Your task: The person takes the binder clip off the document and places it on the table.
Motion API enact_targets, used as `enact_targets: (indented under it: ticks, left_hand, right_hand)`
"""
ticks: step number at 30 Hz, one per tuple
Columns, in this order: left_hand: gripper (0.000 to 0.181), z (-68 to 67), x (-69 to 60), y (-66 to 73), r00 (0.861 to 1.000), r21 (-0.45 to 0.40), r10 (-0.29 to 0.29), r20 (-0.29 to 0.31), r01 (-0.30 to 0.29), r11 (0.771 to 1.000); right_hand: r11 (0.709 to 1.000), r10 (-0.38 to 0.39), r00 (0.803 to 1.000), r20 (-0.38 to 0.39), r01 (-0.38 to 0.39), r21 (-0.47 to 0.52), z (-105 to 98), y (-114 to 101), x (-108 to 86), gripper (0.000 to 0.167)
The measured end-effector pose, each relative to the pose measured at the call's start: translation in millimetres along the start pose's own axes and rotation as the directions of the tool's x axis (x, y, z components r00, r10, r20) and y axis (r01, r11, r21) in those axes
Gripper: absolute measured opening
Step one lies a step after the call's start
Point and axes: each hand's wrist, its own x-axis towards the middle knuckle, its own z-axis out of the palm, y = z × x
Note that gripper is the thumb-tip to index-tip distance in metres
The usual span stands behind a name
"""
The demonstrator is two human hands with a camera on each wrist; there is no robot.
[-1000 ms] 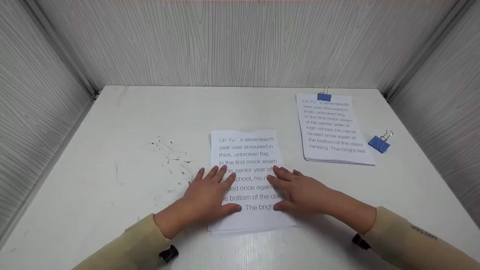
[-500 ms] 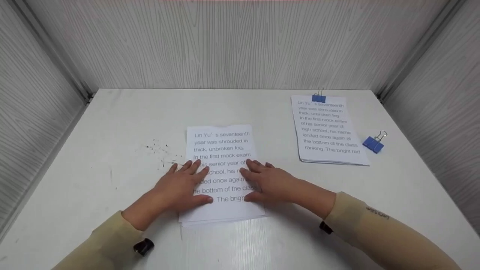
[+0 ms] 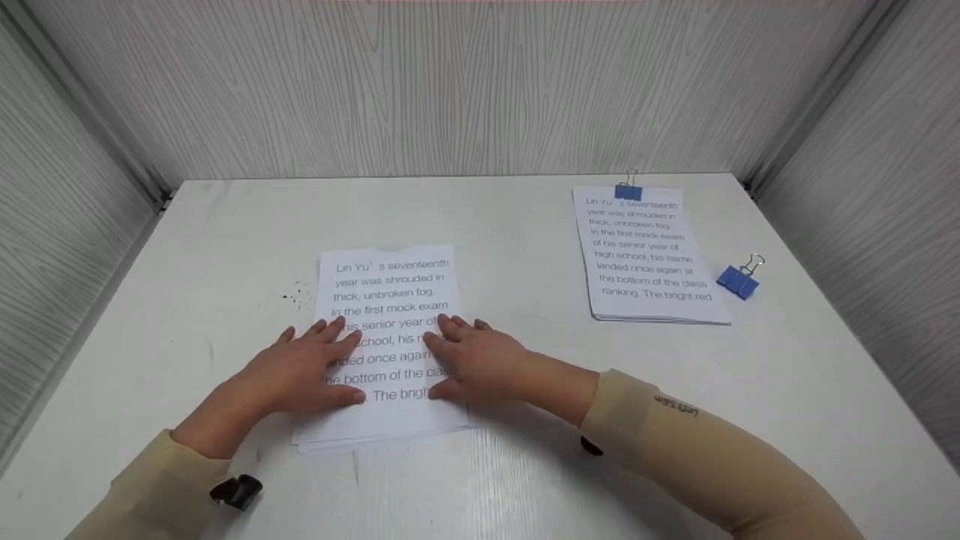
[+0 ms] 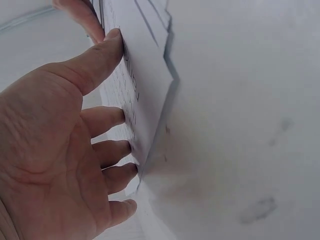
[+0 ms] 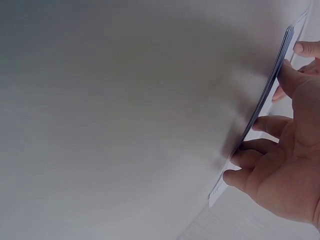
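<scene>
A stack of printed paper sheets point(image 3: 382, 420) lies flat on the white table, left of the middle. Its lower edges are slightly uneven. My left hand point(image 3: 300, 375) rests on the stack's left side with its fingers spread, and my right hand point(image 3: 487, 364) rests likewise on the right side. In the left wrist view, the left fingertips touch the top sheet point(image 4: 145, 95) near its edge. The right wrist view has the right fingertips at the side of the stack point(image 5: 262, 102). Neither hand curls round the paper.
At the back right lies a second stack of printed sheets point(image 3: 649, 259), held at its top by a blue binder clip point(image 3: 628, 192). Beside it is a loose blue binder clip point(image 3: 738, 281). Walls enclose the table point(image 3: 517, 225) at the back and sides.
Both hands and the stack under them have moved to the left across the table. The clipped stack and the loose clip stay in place, shifting only slightly with the view.
</scene>
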Motion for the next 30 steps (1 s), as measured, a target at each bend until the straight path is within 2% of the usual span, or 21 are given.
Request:
enact_targets:
  ticks: [6, 13, 19, 26, 30]
  left_hand:
    - [0.094, -6.4, -9.2, -14.0, 1.0, -0.01, -0.017, 0.011, 0.017, 1.0]
    - [0.097, -6.5, -19.7, -25.0, 1.0, 0.006, -0.027, 0.008, 0.027, 1.0]
    - [0.096, -3.7, -21.7, -27.5, 1.0, 0.01, -0.004, -0.008, 0.004, 1.0]
    - [0.095, -1.5, -20.9, -26.3, 1.0, -0.012, -0.01, -0.012, 0.009, 1.0]
    - [0.095, -1.3, -19.5, -26.3, 1.0, -0.009, -0.007, -0.014, 0.007, 1.0]
  right_hand:
    - [1.0, 0.013, 1.0, 0.008, -0.013, -0.004, -2, -18, 15.3, 0.086]
    - [1.0, 0.015, 1.0, 0.009, -0.015, 0.018, -1, -31, 25.9, 0.086]
    - [1.0, 0.017, 1.0, 0.007, -0.017, 0.013, 1, -32, 26.0, 0.086]
    - [1.0, -0.008, 1.0, 0.0, 0.008, 0.012, -1, -26, 22.7, 0.085]
    - [0.997, -0.017, 0.999, -0.03, 0.019, 0.079, -2, -19, 19.7, 0.083]
